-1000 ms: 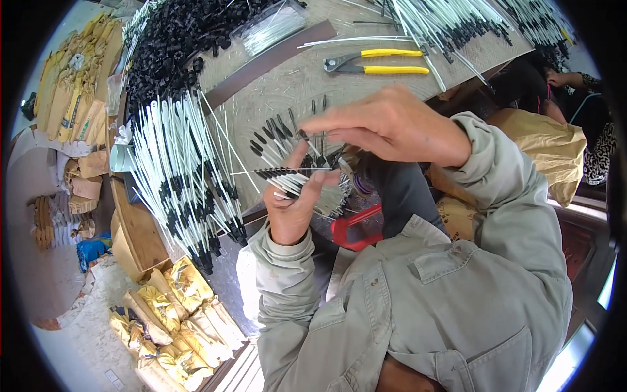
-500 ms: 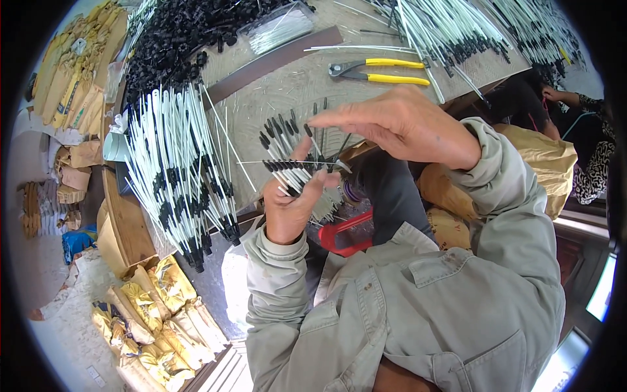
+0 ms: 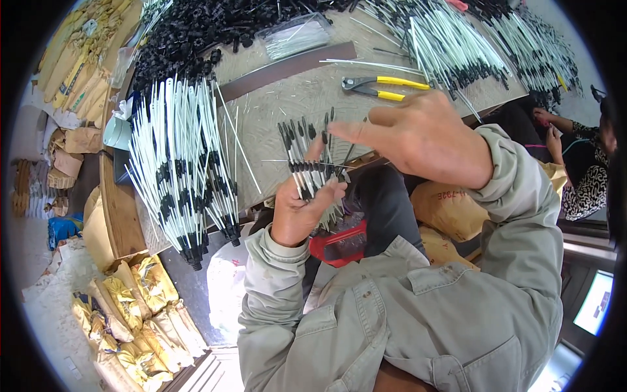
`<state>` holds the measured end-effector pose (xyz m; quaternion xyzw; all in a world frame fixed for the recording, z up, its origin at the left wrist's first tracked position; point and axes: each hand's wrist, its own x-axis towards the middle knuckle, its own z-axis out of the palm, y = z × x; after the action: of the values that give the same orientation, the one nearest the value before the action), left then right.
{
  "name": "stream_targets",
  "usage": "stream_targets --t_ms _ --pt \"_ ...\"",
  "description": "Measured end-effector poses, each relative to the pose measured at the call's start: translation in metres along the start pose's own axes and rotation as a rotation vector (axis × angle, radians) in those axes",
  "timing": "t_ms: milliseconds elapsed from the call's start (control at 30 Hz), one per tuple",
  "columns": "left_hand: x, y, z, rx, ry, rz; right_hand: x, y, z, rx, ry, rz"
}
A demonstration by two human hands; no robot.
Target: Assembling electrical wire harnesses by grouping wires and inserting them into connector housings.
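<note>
In the middle, my left hand (image 3: pixel 295 212) is wrapped round a bundle of thin white rods with black ends (image 3: pixel 304 178), held upright over my lap. A row of black collars runs along its front, and a thin straight wire (image 3: pixel 277 160) lies crosswise through or against them; I cannot tell which. More black tips stick up behind. My right hand (image 3: pixel 421 137) is to the right of the bundle, its index finger stretched toward a black tip, seemingly touching it. Its other fingers are bent, partly hidden, and no held thing shows in them.
Yellow-handled cutting pliers (image 3: pixel 372 85) lie on the worktable (image 3: pixel 261 104), beyond my right hand. A big bundle of white rods (image 3: pixel 179 124) rests at the left, more rods (image 3: pixel 450 46) far right. Black parts (image 3: pixel 189 39) are heaped behind. Another person's hand (image 3: pixel 555 144) shows at right.
The bundle in my left hand has turned more upright and moved slightly right. My right hand has turned, its fingers now more bent, with the index finger still at the tips.
</note>
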<state>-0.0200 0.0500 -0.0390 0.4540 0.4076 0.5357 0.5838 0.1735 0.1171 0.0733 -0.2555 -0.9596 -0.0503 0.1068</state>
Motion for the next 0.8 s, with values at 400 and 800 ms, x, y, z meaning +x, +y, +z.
stream_targets --t_ms 400,800 --pt "0.001 -0.012 -0.001 0.277 -0.087 0.135 0.009 0.004 0.008 0.150 0.180 -0.083" --pt "0.002 -0.006 -0.001 0.427 -0.071 0.347 0.006 0.006 0.002 -0.142 0.003 -0.263"
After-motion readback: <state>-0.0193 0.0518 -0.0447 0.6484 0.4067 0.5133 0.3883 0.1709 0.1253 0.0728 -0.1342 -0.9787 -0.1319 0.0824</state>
